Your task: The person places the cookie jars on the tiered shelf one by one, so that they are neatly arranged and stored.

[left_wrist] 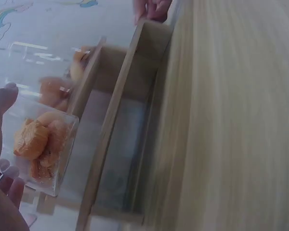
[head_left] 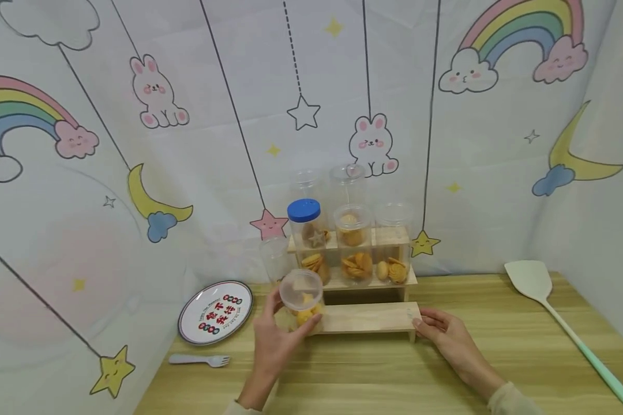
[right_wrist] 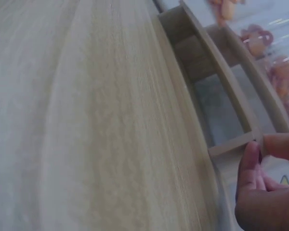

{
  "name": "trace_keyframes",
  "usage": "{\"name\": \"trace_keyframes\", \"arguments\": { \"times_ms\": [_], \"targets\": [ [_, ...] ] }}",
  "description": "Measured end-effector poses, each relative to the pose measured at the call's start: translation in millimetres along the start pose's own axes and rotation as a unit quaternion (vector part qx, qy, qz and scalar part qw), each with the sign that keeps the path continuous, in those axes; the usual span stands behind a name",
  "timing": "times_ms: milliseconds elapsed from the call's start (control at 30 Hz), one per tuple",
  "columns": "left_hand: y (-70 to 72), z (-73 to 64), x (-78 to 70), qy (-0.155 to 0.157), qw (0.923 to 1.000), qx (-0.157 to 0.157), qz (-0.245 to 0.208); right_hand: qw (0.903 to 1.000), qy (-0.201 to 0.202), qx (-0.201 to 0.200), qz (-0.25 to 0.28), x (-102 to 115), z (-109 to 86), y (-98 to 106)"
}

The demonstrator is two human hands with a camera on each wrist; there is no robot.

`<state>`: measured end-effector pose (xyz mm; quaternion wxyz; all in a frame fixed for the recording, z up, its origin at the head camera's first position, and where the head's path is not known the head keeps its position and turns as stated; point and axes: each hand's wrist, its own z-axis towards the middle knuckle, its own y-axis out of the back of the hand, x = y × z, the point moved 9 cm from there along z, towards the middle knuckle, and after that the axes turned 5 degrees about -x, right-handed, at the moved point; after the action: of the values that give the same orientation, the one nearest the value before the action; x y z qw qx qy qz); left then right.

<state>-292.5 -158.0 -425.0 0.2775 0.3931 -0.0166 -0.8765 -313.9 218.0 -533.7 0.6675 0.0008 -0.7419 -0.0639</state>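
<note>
My left hand (head_left: 276,341) grips a clear jar (head_left: 302,293) of cookies at the left end of the lowest step of a wooden stepped rack (head_left: 371,318). Through the wall of that jar the cookies (left_wrist: 32,139) show in the left wrist view. Whether the jar's base touches the step I cannot tell. At the opposite end, my right hand (head_left: 449,339) pinches the step's right corner between thumb and fingers. Clear jars with cookies stand on the higher steps, among them a blue-lidded jar (head_left: 304,211) and a jar (head_left: 393,268) at the right.
Left of the rack, a white plate with red writing (head_left: 192,320) leans against the backdrop, and a pale fork (head_left: 199,360) lies before it. A spatula with a mint handle (head_left: 581,341) lies along the table's right side. A patterned cloth hangs behind the rack.
</note>
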Motion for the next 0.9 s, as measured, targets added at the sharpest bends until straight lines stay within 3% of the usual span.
{"name": "trace_keyframes", "arguments": {
  "times_ms": [233,433,600,900],
  "targets": [
    [-70.7,-18.3,-21.8,0.025,0.9928,0.09,-0.076,1.0,0.001,0.0,0.006,0.6,0.0,0.3],
    [-110.2,-21.6,-34.4,0.039,0.9849,0.127,-0.111,1.0,0.002,-0.002,0.001,0.6,0.7,0.2],
    [-126.6,-27.7,-38.7,0.057,0.9803,0.139,-0.128,1.0,0.007,-0.001,0.002,1.5,1.4,-1.1],
    [-132.9,-33.9,-32.0,0.103,0.9782,0.119,-0.136,0.9999,0.012,-0.001,0.001,1.4,0.8,0.4]
  ]
}}
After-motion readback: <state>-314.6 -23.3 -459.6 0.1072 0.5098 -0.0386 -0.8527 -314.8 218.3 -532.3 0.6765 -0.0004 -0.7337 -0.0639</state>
